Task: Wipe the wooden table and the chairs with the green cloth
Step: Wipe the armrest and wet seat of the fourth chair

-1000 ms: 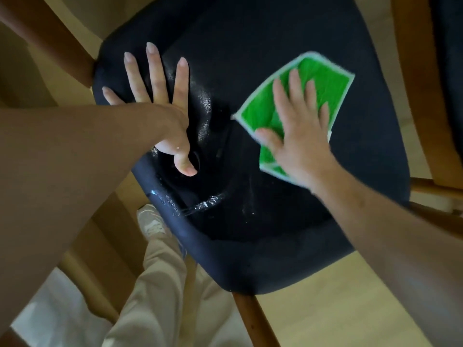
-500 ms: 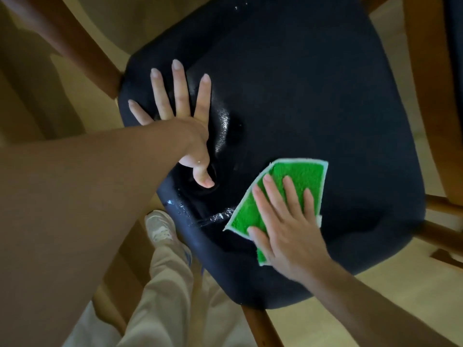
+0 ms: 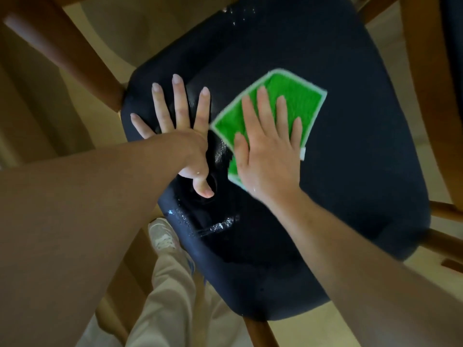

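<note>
A chair with a dark navy padded seat point(image 3: 350, 171) fills the middle of the head view. On the seat lies the green cloth point(image 3: 295, 98) with a pale border. My right hand point(image 3: 268, 151) presses flat on the cloth with straight, spread fingers and covers its near half. My left hand point(image 3: 180, 126) rests flat on the seat's left part, fingers spread, just left of the cloth. Wet streaks point(image 3: 218, 225) glisten on the seat nearer to me.
Wooden chair rails run at the upper left point(image 3: 62, 51) and along the right side point(image 3: 426, 96). A wooden leg point(image 3: 260, 331) shows under the seat's near edge. My beige trouser leg point(image 3: 170, 291) and pale shoe point(image 3: 162, 236) stand on the light floor at the left.
My right hand slid the green cloth from the seat's near part back up toward the far middle. My left hand stayed pressed on the seat's left side.
</note>
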A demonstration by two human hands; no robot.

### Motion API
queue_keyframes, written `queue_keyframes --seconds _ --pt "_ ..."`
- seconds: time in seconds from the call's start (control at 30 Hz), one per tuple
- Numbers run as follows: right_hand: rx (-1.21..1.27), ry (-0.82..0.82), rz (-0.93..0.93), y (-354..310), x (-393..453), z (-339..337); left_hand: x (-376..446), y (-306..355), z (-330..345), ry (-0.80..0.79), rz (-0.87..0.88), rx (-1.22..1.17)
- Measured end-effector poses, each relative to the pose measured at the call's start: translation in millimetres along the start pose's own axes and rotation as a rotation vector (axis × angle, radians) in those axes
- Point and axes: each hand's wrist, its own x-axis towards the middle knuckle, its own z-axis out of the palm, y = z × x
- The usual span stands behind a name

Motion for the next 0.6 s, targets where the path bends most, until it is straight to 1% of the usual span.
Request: queue_keyframes --seconds 0.13,0.23,0.33,0.37,0.4,0.5,0.53,0.6 --pt "0.031 -0.068 -0.089 22 -73 5 2 -1 -4 -0.053 0.012 -0.007" --pt "-0.013 -0.135 -0.229 31 -122 13 1 -1 -5 -0.079 0.007 -0.005" --pt "-0.048 -0.143 -0.336 37 -112 15 3 -2 -6 -0.103 0.0 -0.001" --pt "-0.055 -0.135 -0.319 37 -98 13 3 -2 -7 -0.108 0.003 -0.001" --pt "-0.06 -0.112 -0.26 36 -79 10 3 -2 -7 -0.109 0.008 0.003" --pt "-0.044 -0.006 0.012 29 -17 0 3 -2 -8 -0.118 0.013 0.01" --pt "-0.035 0.02 0.058 29 4 -5 4 -1 -9 -0.122 0.01 0.013" --pt "0.006 0.054 0.075 32 45 -16 5 0 -10 -0.14 0.001 0.026"
